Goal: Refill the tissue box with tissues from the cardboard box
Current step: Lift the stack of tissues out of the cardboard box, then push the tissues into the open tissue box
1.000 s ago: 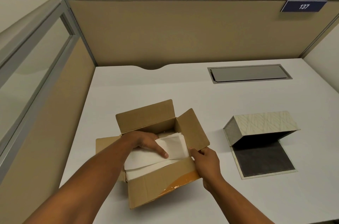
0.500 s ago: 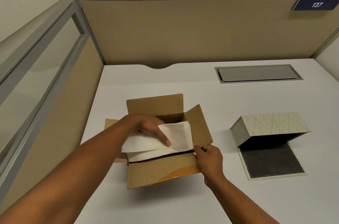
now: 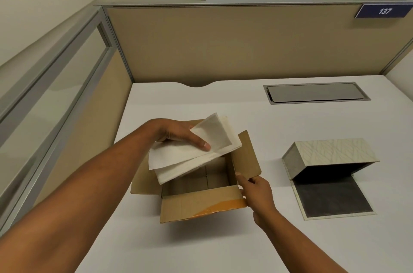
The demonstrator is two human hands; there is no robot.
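An open brown cardboard box point(image 3: 201, 205) sits on the white desk, its flaps spread and its inside bare where I can see it. My left hand point(image 3: 178, 135) grips a stack of white tissues point(image 3: 214, 136), lifted clear above the box and tilted up to the right. My right hand point(image 3: 257, 190) pinches the box's right front corner and flap. To the right lies the tissue box point(image 3: 330, 152), a pale patterned case with its hinged shell tipped up and its dark base panel flat on the desk.
The white desk point(image 3: 290, 127) is walled by beige partitions behind and to the left. A grey cable-port lid point(image 3: 315, 93) is set into the desk at the back right. A blue plate reading 137 point(image 3: 384, 11) hangs on the back partition.
My left hand has raised the tissue stack out of the cardboard box, up and slightly right, exposing the box's inside. My right hand has stayed on the box's right corner.
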